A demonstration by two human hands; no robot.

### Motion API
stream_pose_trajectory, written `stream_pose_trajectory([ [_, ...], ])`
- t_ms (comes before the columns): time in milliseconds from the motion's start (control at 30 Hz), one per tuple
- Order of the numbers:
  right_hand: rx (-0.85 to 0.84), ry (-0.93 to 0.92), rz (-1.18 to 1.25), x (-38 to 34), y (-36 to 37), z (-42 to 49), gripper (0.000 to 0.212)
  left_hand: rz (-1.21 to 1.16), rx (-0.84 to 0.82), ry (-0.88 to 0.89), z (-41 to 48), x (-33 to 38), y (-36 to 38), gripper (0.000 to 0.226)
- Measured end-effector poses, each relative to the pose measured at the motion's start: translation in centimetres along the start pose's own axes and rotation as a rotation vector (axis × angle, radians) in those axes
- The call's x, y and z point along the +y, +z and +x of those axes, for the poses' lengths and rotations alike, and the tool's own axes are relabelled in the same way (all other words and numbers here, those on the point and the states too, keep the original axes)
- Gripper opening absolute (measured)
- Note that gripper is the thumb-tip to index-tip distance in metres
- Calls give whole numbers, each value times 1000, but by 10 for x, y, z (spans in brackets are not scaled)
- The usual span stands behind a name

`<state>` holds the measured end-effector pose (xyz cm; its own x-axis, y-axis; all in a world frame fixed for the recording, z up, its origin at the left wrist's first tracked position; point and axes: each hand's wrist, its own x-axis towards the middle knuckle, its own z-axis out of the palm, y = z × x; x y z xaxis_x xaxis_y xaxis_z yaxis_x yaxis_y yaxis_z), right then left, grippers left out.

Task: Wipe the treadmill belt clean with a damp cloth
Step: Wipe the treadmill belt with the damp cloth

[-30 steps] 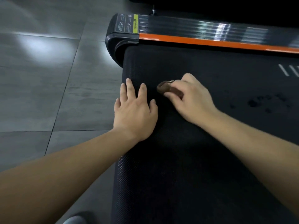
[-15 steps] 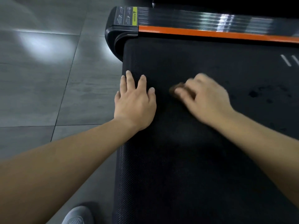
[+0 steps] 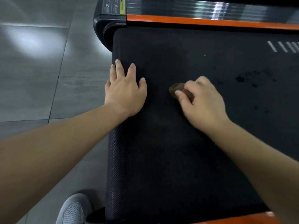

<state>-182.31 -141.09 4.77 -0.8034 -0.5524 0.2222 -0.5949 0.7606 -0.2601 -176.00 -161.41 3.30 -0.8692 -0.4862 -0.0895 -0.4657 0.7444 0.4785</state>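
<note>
- Brown cloth [image 3: 178, 90], bunched small, is pinched under the curled fingers of the right hand [image 3: 204, 102], pressed onto the black treadmill belt [image 3: 178, 159], likely to scrub.
- Left hand [image 3: 125, 91] lies flat, fingers spread and holding nothing, at the belt's left edge, apparently for support.
- Dark wet-looking spots [image 3: 242, 79] sit right of the cloth, probably not yet wiped.
- Orange trim [image 3: 202, 21] borders the belt's far side.

Single head-worn wide-angle view: faces forward, steeply down onto treadmill belt [image 3: 178, 159], close above; floor [image 3: 32, 81] at left.
</note>
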Motion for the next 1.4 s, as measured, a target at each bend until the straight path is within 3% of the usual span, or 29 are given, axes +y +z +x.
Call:
stream_pose_trajectory([
  [67,-44,-114,86,-27,-2,-44,32,38,1,48,0,-1,0,61],
  [167,-252,-411,230,-43,-14,-94,24,108,8,165,0,-2,1,57],
  [233,-221,-479,157,-22,-17,-76,27,139,-1,207,-1,-1,1,57],
  [333,4,-158,-33,16,-19,-32,38,158,-8,231,-1,0,2,57],
  [400,23,-35,-13,17,-16,-44,40,165,-3,229,0,0,3,57],
  [533,-250,-435,226,-14,-30,-114,23,205,-2,234,2,2,4,57],
  [600,-273,-502,209,4,-32,-101,21,231,-14,228,1,3,3,57],
  [700,-14,-224,43,45,-28,-46,33,239,-51,185,2,13,3,54],
  [767,65,17,-15,55,-22,-30,34,247,-86,124,5,27,5,52],
  [800,75,38,-8,48,-19,-34,31,250,-92,100,7,34,8,53],
  [933,-97,-295,147,11,-17,-70,30,231,-29,118,10,40,19,56],
  [1000,-91,-360,58,28,-20,-46,33,220,-10,139,10,37,20,55],
  [1167,64,105,-57,71,-12,25,27,279,3,169,10,38,24,58],
  [1200,60,82,-54,60,-9,15,29,289,3,171,10,38,24,59],
  [1333,-120,-296,131,20,-11,-48,36,303,9,164,10,39,24,60],
  [1400,-112,-347,62,35,-13,-25,34,305,4,165,9,39,24,60],
])
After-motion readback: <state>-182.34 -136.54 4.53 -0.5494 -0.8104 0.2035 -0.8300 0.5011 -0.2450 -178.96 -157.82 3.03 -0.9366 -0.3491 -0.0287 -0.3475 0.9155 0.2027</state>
